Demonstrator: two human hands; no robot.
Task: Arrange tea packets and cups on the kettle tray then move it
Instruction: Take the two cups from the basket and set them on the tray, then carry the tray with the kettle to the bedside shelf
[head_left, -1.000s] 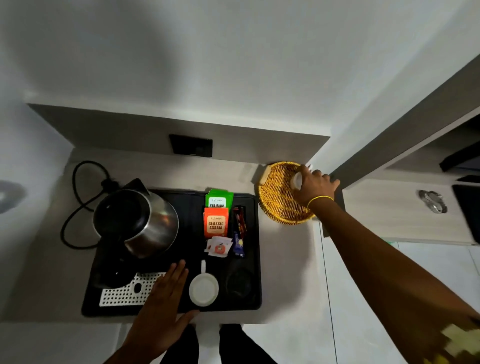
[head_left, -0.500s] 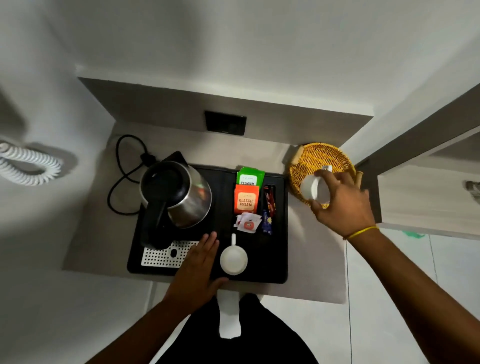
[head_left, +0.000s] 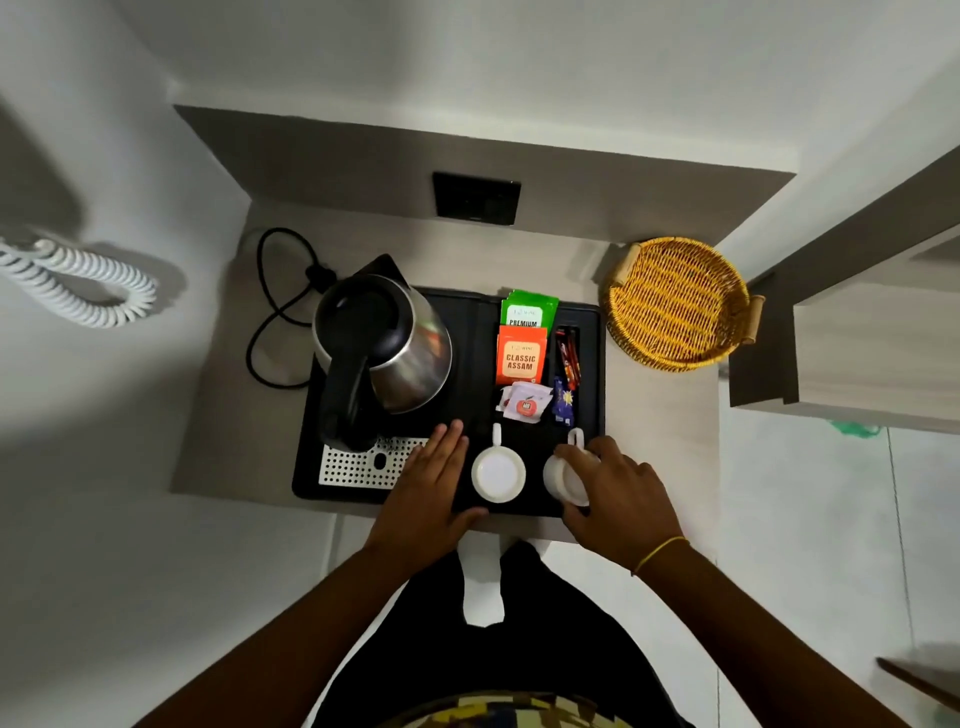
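A black kettle tray (head_left: 467, 338) lies on a grey counter. On it stand a steel kettle (head_left: 387, 343), a green tea packet (head_left: 529, 309), an orange tea packet (head_left: 521, 358), small white sachets (head_left: 524, 405) and dark stick packets (head_left: 566, 364). One white cup (head_left: 497, 474) sits upside down near the tray's front edge. My right hand (head_left: 615, 491) grips a second white cup (head_left: 566, 475) at the tray's front right corner, beside the first. My left hand (head_left: 428, 483) rests flat on the tray, left of the first cup, fingers spread.
An empty yellow wicker basket (head_left: 678, 304) sits on the counter right of the tray. The kettle's black cord (head_left: 280, 306) loops at the left. A wall socket (head_left: 476, 197) is behind. A wooden cabinet (head_left: 852, 332) stands at the right, a coiled white cord (head_left: 78, 280) at the left.
My right hand lifted the second cup out of the wicker basket and brought it down to the tray's front right corner. My left hand stayed on the tray.
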